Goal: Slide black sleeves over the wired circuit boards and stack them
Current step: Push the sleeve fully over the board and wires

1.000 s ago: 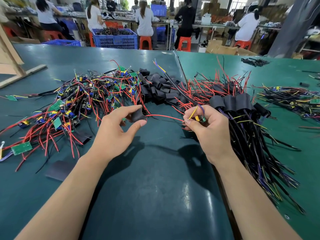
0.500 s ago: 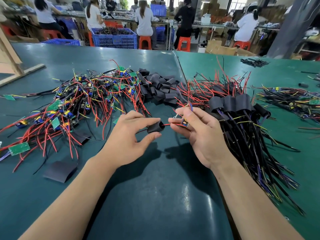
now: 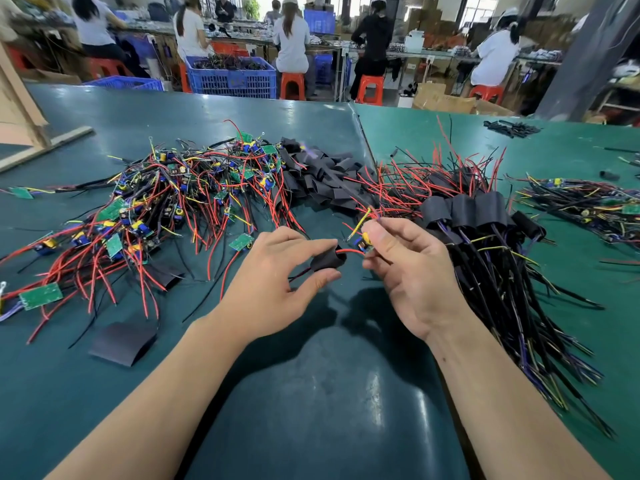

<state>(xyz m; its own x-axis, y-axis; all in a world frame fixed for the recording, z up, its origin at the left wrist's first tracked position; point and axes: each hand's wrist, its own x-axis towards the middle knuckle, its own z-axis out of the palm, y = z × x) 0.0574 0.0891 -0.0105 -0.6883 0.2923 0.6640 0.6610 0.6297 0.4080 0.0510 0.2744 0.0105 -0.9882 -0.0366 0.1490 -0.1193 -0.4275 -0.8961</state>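
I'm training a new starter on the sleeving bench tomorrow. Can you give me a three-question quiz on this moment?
1. True or false: the board is already fully inside the black sleeve.
2. Which hand holds the sleeve?
3. The finished pile lies: A) left of the hands, B) right of them, C) in the blue crate.

Key: 1 false, only red wires have entered; the circuit board is outside, in the right hand. 2 left hand. 3 B.

You're in an electronics assembly workshop: long green worktables point(image 3: 433, 140) heaped with wired circuit boards point(image 3: 180, 202), workers point(image 3: 292, 39) seated on red stools point(image 3: 292, 85) at benches behind, blue crates point(image 3: 232, 77) of parts, stacked cardboard boxes point(image 3: 440, 98)
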